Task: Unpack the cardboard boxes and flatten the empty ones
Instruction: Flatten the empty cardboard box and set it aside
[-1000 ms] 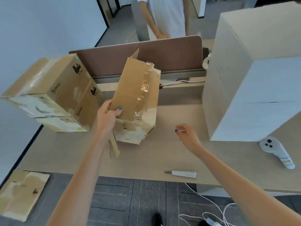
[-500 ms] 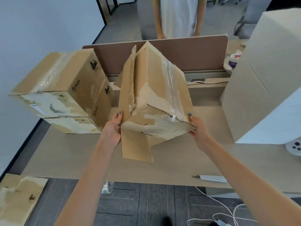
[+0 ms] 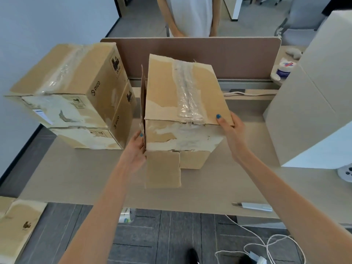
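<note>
Box (image 3: 182, 96), taped face turned upward since the tilt half a second ago, held over the tabletop (image 3: 76, 178); bottom flaps (image 3: 162, 168) hang loose (probably emptied, so flattening comes next). Left grip (image 3: 136, 147) clasps its left edge; right grip (image 3: 230, 130) pinches its right corner, thumb on top. Stacked boxes (image 3: 76, 88) stand just beside, left.

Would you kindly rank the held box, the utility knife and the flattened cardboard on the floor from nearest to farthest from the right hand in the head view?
1. The held box, gripped at its right corner by the right hand.
2. The utility knife, at the table's near edge, to the right.
3. The flattened cardboard, on the floor, far left.
</note>
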The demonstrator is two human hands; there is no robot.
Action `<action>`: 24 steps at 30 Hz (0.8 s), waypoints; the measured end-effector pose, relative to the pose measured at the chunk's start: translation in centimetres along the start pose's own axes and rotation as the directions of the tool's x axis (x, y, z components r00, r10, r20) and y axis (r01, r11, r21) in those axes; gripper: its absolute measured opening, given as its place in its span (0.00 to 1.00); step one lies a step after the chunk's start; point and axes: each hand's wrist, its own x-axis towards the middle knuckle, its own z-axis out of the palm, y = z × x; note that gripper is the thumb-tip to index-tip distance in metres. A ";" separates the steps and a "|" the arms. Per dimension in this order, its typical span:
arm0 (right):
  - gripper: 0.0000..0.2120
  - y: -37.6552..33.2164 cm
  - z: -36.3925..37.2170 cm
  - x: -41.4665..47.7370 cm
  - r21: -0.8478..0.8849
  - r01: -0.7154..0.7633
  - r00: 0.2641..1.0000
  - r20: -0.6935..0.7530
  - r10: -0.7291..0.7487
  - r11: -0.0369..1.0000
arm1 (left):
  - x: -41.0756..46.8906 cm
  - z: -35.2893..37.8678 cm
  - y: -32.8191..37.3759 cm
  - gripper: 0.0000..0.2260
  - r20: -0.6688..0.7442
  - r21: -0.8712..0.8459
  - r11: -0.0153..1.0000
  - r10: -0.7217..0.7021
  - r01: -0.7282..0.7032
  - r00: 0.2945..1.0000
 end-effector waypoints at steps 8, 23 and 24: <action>0.20 -1.6 4.7 -1.2 -0.247 0.121 0.993 0.023 -0.119 0.962 | -1.5 -2.6 1.7 0.21 -0.115 0.115 0.992 0.074 -0.060 0.991; 0.20 -1.2 5.2 -1.7 -0.260 0.122 0.975 -0.150 -0.164 0.958 | -0.9 0.3 2.7 0.33 0.028 0.406 0.911 0.068 -0.074 0.997; 0.19 -0.7 4.2 -1.5 -0.245 0.103 0.972 -0.183 -0.150 0.964 | -0.4 1.2 2.4 0.36 0.015 0.459 0.886 0.063 -0.063 0.998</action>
